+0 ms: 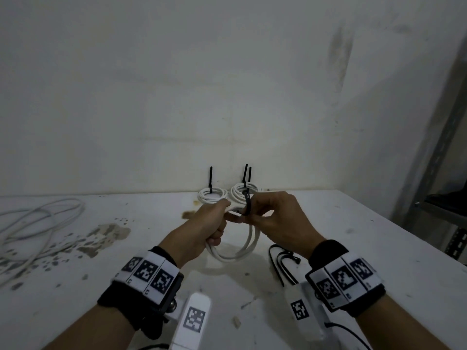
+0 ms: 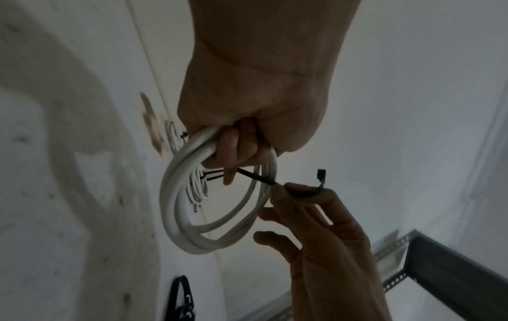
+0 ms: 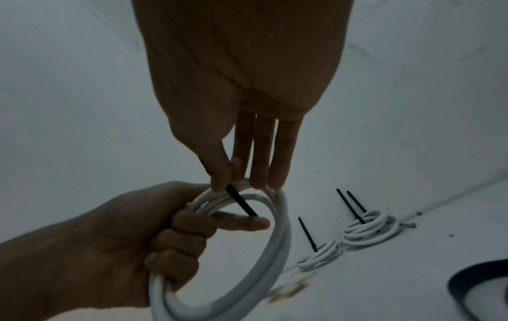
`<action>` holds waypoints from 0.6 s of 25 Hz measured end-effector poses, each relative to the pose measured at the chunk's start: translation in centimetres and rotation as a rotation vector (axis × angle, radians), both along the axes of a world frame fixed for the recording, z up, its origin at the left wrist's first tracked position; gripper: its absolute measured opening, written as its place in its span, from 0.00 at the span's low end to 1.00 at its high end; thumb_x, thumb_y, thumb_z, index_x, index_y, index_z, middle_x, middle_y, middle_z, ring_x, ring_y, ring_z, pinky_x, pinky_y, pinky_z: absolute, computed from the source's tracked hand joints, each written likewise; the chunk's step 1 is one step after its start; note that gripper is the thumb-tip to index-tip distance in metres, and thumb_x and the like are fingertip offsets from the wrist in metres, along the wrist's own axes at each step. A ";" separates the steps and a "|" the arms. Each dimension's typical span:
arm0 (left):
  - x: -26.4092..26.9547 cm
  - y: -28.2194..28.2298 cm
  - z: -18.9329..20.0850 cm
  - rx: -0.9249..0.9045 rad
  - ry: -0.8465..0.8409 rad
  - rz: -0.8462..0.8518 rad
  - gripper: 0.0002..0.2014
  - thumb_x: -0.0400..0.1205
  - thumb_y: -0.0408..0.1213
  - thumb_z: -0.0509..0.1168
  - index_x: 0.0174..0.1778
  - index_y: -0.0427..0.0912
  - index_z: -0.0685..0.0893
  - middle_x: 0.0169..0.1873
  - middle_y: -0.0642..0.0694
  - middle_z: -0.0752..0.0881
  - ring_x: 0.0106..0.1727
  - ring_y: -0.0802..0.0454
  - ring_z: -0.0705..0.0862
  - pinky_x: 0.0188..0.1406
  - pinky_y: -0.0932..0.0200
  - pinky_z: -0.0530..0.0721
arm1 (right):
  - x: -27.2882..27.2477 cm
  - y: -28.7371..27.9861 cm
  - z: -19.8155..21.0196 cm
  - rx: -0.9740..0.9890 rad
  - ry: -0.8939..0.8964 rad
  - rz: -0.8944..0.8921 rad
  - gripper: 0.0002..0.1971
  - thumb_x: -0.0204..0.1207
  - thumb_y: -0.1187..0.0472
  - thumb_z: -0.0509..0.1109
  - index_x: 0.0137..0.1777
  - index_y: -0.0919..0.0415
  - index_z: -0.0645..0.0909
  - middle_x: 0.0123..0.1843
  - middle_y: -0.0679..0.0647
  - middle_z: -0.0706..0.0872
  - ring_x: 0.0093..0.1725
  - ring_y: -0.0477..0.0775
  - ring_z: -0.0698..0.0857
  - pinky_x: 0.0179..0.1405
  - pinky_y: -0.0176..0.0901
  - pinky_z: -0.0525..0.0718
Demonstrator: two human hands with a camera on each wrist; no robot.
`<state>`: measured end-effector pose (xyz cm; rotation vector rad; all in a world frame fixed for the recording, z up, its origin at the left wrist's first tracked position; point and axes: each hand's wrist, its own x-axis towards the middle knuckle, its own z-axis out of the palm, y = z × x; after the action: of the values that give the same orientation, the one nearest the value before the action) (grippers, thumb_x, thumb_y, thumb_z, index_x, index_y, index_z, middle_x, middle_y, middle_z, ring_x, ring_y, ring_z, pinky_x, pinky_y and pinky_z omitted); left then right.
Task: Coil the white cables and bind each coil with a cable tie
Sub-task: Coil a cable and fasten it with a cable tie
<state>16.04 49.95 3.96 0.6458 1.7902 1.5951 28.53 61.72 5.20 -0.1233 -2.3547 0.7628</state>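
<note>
One white coil (image 1: 236,251) gripped in left hand (image 1: 209,223), right hand (image 1: 273,221) pinching cable tie (image 1: 247,202)

A stained white table (image 1: 328,248) is carrying everything. Two tied white coils (image 1: 211,193) (image 1: 243,189) are lying side by side at its far edge against the wall, black tie tails standing up. A loose white cable (image 1: 38,223) is sprawling at the far left. A bunch of black cable ties (image 1: 283,261) is lying near, right of centre.

Bare forearms, black wrist straps (image 1: 131,303), white bands of black square-code markers (image 1: 343,280), white wrist-mounted cameras (image 1: 193,322)
</note>
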 end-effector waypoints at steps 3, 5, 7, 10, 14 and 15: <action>-1.6 -2.4 0.0 0.072 -0.038 0.012 0.14 0.88 0.46 0.58 0.39 0.45 0.77 0.22 0.51 0.60 0.21 0.56 0.55 0.19 0.63 0.54 | -2.5 -2.0 -0.6 0.092 0.077 -0.010 0.12 0.70 0.61 0.82 0.30 0.55 0.83 0.31 0.45 0.88 0.35 0.46 0.87 0.40 0.45 0.86; -3.1 -4.2 0.2 0.146 -0.020 0.085 0.11 0.85 0.46 0.64 0.40 0.46 0.79 0.21 0.52 0.60 0.21 0.56 0.54 0.19 0.62 0.53 | -4.1 -3.7 -0.6 0.064 0.092 -0.008 0.08 0.71 0.60 0.82 0.34 0.57 0.86 0.31 0.45 0.88 0.35 0.45 0.86 0.40 0.43 0.85; -4.6 -5.8 0.5 0.193 0.015 0.173 0.11 0.82 0.45 0.69 0.34 0.47 0.84 0.21 0.52 0.60 0.22 0.55 0.55 0.20 0.61 0.53 | -5.4 -5.5 -0.1 -0.029 0.092 0.051 0.04 0.73 0.58 0.80 0.39 0.55 0.89 0.33 0.44 0.88 0.35 0.44 0.86 0.40 0.40 0.85; -6.4 -8.1 0.8 0.218 0.086 0.293 0.18 0.81 0.45 0.71 0.23 0.51 0.86 0.20 0.51 0.63 0.20 0.55 0.58 0.19 0.62 0.57 | -7.4 -8.1 0.6 -0.117 0.098 0.085 0.02 0.76 0.57 0.77 0.44 0.53 0.91 0.38 0.41 0.90 0.38 0.41 0.87 0.36 0.37 0.86; -8.0 -10.3 1.4 0.252 0.210 0.399 0.09 0.85 0.41 0.66 0.48 0.51 0.93 0.17 0.52 0.65 0.18 0.57 0.60 0.18 0.64 0.61 | -9.9 -11.5 1.3 -0.069 0.135 0.104 0.02 0.78 0.57 0.76 0.45 0.48 0.90 0.40 0.33 0.89 0.43 0.39 0.88 0.40 0.28 0.83; -8.3 -10.8 1.6 0.252 0.259 0.413 0.10 0.85 0.39 0.65 0.53 0.49 0.92 0.16 0.53 0.66 0.17 0.58 0.61 0.17 0.65 0.62 | -10.5 -12.1 1.5 -0.062 0.148 0.112 0.02 0.78 0.57 0.76 0.46 0.49 0.90 0.39 0.33 0.89 0.43 0.38 0.88 0.42 0.28 0.83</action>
<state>7.78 39.15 5.53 0.6494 2.0248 2.1210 18.07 49.62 6.67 0.0377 -2.2123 0.8689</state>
